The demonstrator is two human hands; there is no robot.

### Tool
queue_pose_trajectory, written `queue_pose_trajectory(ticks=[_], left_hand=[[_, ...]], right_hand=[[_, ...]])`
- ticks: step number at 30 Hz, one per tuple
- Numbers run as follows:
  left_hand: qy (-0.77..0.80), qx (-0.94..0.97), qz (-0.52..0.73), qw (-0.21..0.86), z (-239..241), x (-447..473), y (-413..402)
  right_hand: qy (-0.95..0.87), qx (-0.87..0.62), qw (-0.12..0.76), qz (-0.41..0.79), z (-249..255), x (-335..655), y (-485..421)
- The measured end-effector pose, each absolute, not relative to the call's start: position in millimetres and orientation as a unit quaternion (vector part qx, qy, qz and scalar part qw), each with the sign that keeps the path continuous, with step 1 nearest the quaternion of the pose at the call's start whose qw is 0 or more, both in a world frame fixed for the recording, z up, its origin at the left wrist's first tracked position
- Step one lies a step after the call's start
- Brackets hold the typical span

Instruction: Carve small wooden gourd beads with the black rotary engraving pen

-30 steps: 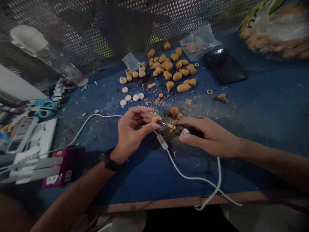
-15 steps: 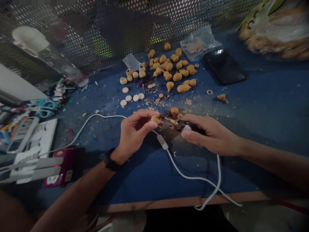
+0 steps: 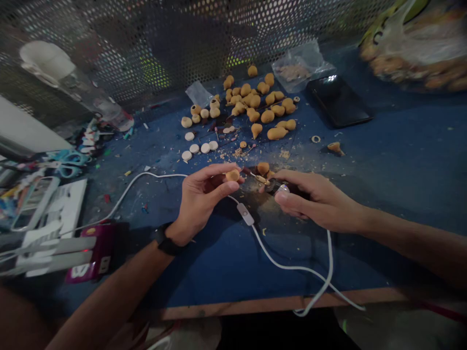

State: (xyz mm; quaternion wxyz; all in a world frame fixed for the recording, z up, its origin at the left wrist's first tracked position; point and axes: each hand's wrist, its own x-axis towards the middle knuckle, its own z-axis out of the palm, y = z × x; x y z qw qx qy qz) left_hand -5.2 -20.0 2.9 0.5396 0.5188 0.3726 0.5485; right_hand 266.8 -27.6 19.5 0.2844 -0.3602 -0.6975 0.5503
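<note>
My left hand (image 3: 202,197) pinches a small tan gourd-shaped piece (image 3: 232,175) between thumb and fingers, just above the blue table (image 3: 401,160). My right hand (image 3: 314,199) grips a small dark rotary tool (image 3: 280,188) whose thin bit (image 3: 259,178) points left at the piece, its tip right beside it. A white cable (image 3: 277,262) with an inline switch (image 3: 244,214) runs from the tool under my hands and over the table's front edge. Another tan piece (image 3: 263,168) lies just behind the bit.
A heap of tan gourd pieces (image 3: 262,104) and several white discs (image 3: 199,148) lie farther back, with sawdust around. A black phone (image 3: 339,99) and plastic bags (image 3: 301,65) sit at back right. Scissors (image 3: 67,163), a magenta box (image 3: 95,250) and clutter fill the left. Perforated metal screen (image 3: 182,39) behind.
My left hand has lifted the tan piece slightly up and away from the bit. My right hand with the tool has shifted a little upward; the bit now angles toward the piece.
</note>
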Motion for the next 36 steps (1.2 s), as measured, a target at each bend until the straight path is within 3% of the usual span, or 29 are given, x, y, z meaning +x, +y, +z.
queue_pose_trajectory(ticks=[19,36], left_hand=[[0.327,0.508,0.523,0.601,10.6,-4.3,-20.3],[0.365,0.507,0.519,0.583,9.0,-5.0,-22.3]], right_hand=[[-0.728,-0.378,0.271,0.504,19.4,267.0,-26.3],[-0.739,-0.372,0.264,0.495,19.1,266.9,-25.4]])
